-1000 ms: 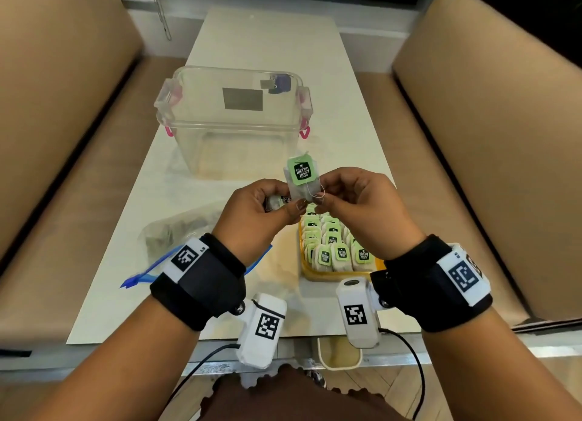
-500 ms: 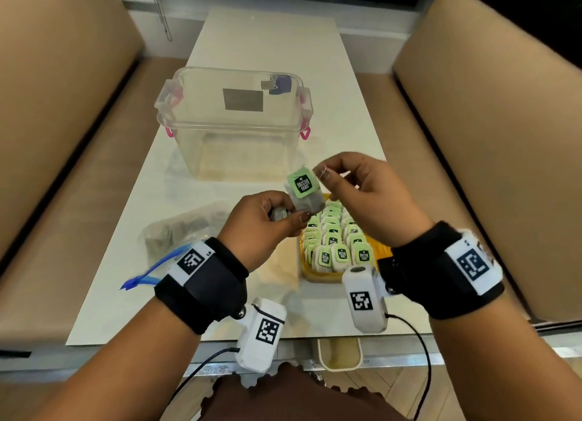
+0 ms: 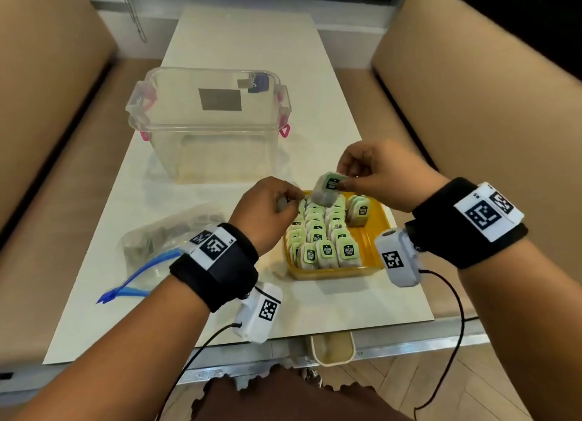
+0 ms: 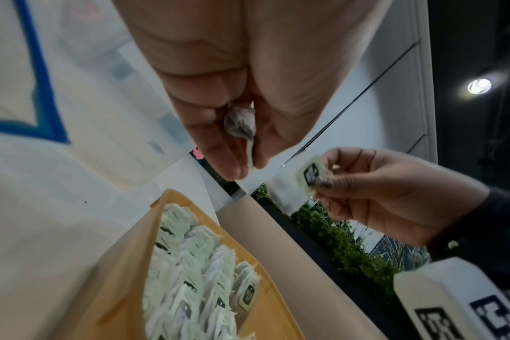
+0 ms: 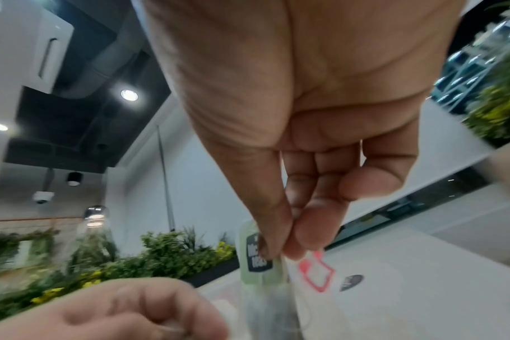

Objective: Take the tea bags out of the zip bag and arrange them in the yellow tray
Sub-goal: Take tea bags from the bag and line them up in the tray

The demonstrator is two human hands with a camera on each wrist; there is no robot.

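My right hand (image 3: 359, 171) pinches a green-labelled tea bag (image 3: 329, 187) by its tag, and the bag hangs over the far end of the yellow tray (image 3: 371, 234). The same tea bag (image 4: 303, 181) shows in the left wrist view, and the tea bag's tag (image 5: 256, 257) sits between thumb and forefinger in the right wrist view. Several tea bags (image 3: 324, 231) stand in rows in the tray. My left hand (image 3: 271, 206) hovers by the tray's far left corner, fingers curled round a small crumpled grey scrap (image 4: 240, 122). The zip bag (image 3: 157, 238), blue-edged, lies left of the tray.
A clear plastic box (image 3: 208, 121) with pink latches stands beyond the tray in the middle of the white table (image 3: 378, 301). Tan seat cushions (image 3: 491, 105) run along both sides. A small cream container (image 3: 332, 348) hangs under the near table edge.
My right hand carried the tea bag away from the left hand, to the right and down over the tray. The left hand let go of that bag and kept the scrap.
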